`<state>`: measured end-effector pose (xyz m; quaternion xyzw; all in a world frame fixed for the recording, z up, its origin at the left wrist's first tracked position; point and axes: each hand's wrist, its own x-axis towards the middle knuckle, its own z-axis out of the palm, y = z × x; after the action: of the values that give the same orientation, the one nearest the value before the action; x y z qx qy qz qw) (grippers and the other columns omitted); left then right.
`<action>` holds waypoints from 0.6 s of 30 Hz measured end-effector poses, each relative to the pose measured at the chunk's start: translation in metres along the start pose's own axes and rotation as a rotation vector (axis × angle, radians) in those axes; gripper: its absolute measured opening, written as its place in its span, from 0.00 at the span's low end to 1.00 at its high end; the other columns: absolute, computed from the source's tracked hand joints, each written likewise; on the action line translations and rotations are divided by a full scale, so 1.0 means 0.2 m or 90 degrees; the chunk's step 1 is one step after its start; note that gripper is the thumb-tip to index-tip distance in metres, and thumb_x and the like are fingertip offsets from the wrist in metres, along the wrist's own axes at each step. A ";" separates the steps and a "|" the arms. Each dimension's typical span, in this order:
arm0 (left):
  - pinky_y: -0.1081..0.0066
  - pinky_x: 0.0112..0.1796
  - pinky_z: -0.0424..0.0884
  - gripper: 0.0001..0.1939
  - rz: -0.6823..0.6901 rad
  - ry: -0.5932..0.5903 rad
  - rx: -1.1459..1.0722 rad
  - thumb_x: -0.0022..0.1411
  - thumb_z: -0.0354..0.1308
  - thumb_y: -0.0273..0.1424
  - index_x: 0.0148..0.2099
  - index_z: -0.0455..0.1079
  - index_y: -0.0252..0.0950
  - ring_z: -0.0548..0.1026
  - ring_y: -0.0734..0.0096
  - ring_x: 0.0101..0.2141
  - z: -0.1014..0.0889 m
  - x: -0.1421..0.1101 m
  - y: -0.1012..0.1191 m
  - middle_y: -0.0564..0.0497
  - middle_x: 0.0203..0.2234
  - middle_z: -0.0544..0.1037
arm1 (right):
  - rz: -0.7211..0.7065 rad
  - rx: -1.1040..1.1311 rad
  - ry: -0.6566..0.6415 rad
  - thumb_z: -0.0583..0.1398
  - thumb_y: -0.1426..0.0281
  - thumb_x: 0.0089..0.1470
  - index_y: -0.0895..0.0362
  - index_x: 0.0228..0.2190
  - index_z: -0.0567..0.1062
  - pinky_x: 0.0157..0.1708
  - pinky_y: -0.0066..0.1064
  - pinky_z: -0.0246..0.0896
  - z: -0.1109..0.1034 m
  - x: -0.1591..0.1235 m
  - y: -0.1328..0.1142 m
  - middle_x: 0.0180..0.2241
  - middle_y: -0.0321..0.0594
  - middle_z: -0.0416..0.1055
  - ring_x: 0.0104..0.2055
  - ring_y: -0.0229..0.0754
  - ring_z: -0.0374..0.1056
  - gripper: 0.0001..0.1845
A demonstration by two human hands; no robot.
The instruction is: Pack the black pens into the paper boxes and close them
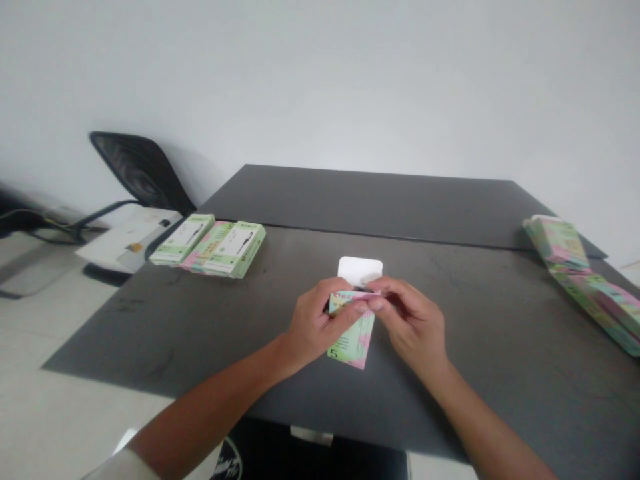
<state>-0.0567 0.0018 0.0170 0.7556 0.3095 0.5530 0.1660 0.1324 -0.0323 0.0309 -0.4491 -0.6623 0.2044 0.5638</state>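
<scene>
A small green and pink cardboard box is held above the near middle of the dark table. Its white end flap stands open on the far side. My left hand grips the box from the left, with the thumb lying across its upper face. From the right, my right hand pinches the box's edge near the opening, its thumb close to the left thumb. A small dark spot shows in the opening between the fingers; I cannot make out what it is.
Stacks of green and white boxes stand at the table's left edge. More green and pink boxes, some apparently flat, lie along the right side. Behind the left edge are a black mesh chair and a white carton. A white wall rises behind the table.
</scene>
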 end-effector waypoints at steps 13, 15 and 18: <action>0.74 0.36 0.77 0.12 0.069 -0.054 0.049 0.74 0.63 0.42 0.49 0.73 0.40 0.84 0.71 0.34 0.00 0.00 -0.04 0.52 0.35 0.85 | 0.006 -0.025 0.018 0.71 0.62 0.61 0.49 0.46 0.83 0.38 0.28 0.75 -0.02 -0.01 0.06 0.40 0.39 0.84 0.38 0.39 0.80 0.12; 0.73 0.36 0.77 0.13 0.053 -0.063 0.051 0.74 0.63 0.44 0.49 0.74 0.40 0.84 0.70 0.33 0.01 0.00 -0.04 0.52 0.34 0.85 | 0.008 -0.067 0.023 0.71 0.60 0.61 0.49 0.44 0.85 0.35 0.28 0.74 -0.03 -0.02 0.05 0.39 0.39 0.85 0.37 0.40 0.80 0.11; 0.73 0.36 0.78 0.15 0.047 -0.047 0.047 0.73 0.64 0.45 0.50 0.73 0.41 0.85 0.69 0.34 0.01 -0.01 -0.03 0.51 0.36 0.85 | 0.003 -0.075 0.028 0.71 0.60 0.61 0.49 0.44 0.86 0.32 0.28 0.72 -0.05 -0.03 0.05 0.37 0.39 0.85 0.34 0.40 0.80 0.11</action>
<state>-0.0577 0.0062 0.0114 0.7919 0.2957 0.5186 0.1287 0.1445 -0.0334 0.0224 -0.4875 -0.6597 0.1560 0.5503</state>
